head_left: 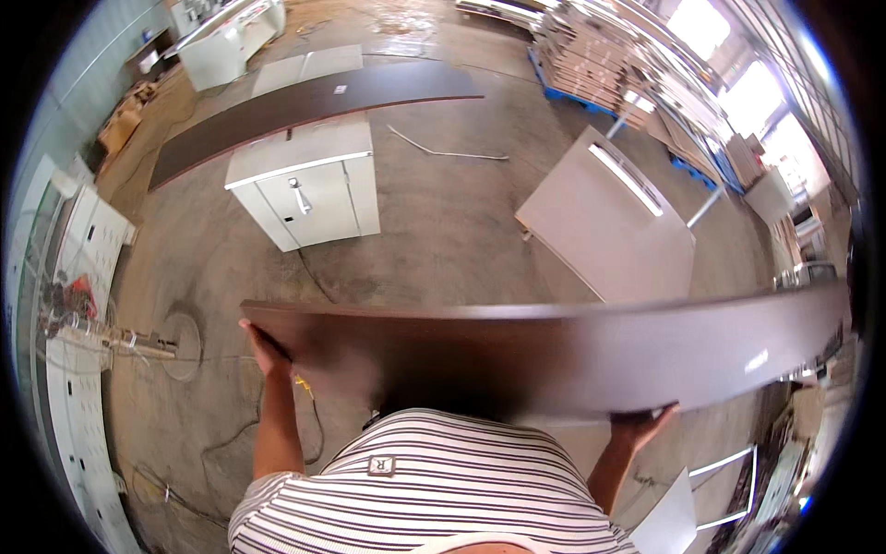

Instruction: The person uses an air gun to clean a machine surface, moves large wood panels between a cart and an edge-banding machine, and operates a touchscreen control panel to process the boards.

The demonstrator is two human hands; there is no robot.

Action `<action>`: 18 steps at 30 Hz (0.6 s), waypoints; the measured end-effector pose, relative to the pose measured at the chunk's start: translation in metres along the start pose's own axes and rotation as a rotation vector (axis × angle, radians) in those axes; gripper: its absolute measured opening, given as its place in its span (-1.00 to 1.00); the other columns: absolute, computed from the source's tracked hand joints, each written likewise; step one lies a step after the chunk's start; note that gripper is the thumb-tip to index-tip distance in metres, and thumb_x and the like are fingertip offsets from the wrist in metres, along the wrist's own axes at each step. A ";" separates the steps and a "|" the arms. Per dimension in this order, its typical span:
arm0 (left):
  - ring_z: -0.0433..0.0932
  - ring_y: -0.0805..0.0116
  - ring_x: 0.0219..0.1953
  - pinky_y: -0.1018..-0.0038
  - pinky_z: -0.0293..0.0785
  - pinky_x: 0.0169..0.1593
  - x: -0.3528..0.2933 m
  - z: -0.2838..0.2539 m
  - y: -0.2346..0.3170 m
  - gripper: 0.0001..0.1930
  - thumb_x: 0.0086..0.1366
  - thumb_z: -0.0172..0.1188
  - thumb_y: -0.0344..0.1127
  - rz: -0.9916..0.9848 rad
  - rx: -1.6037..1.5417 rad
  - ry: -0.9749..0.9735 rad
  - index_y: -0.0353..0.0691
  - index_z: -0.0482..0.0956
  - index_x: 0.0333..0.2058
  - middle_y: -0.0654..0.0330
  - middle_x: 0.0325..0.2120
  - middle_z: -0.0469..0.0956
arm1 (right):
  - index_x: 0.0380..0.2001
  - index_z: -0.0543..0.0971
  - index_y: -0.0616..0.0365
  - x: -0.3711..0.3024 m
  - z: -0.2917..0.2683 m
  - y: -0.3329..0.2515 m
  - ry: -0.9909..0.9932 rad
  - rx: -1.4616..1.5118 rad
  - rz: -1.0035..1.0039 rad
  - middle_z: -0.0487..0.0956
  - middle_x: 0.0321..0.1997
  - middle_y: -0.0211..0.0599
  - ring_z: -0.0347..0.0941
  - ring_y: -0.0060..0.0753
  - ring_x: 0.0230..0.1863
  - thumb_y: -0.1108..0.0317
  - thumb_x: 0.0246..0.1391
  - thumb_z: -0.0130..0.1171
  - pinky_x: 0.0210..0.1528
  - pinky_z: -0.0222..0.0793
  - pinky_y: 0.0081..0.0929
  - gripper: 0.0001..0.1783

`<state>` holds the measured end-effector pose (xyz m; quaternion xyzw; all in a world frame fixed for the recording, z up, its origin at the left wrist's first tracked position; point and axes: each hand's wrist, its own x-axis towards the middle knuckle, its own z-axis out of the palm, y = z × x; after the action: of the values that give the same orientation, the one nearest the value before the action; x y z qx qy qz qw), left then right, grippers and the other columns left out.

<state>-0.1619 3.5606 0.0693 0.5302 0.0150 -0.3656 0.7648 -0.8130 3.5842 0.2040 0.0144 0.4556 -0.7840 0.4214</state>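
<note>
Crosswise before the striped shirt [461, 475] runs the long brown board [544, 355], fingers of the left hand [269, 351] holding its left end, those of the right hand [646, 428] its near edge, well short of the right end.

Scuffed grey-brown floor [443, 231] here, a white cabinet [325, 214] standing on it, a long dark board [388, 87] lying across the cabinet's top, a bent pale strip [452, 154] to the cabinet's right, blue pallets [556, 92] of stacked panels [591, 57] farther right.
</note>
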 end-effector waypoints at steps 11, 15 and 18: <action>0.21 0.23 0.30 0.27 0.08 0.34 -0.004 -0.121 0.061 -0.08 0.32 -0.05 0.40 0.280 0.209 0.506 -0.35 0.21 0.33 0.10 0.35 0.18 | 0.21 0.39 0.07 0.119 0.216 0.247 -0.507 -0.009 0.563 0.40 0.30 -0.36 0.26 -0.15 0.32 -0.16 0.13 0.23 0.36 0.11 0.00 -0.27; 0.19 0.13 0.34 0.22 0.09 0.36 0.022 -0.123 0.098 -0.11 0.33 -0.04 0.36 0.235 0.205 0.615 -0.32 0.18 0.34 0.06 0.39 0.10 | 0.23 0.39 0.07 0.114 0.287 0.331 -0.501 -0.118 0.694 0.40 0.31 -0.34 0.28 -0.13 0.31 -0.07 0.23 0.14 0.39 0.08 0.00 -0.36; 0.21 0.06 0.34 0.17 0.16 0.34 0.042 -0.110 0.115 -0.13 0.34 -0.02 0.33 0.262 0.208 0.707 -0.33 0.19 0.34 0.02 0.38 0.12 | 0.27 0.35 0.10 0.118 0.340 0.381 -0.490 -0.188 0.809 0.34 0.38 -0.32 0.24 -0.11 0.35 -0.05 0.25 0.12 0.43 0.01 0.00 -0.35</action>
<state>-0.0243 3.6481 0.0960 0.6956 0.1726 -0.0595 0.6948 -0.5098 3.1730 0.0876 -0.0329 0.3695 -0.4928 0.7871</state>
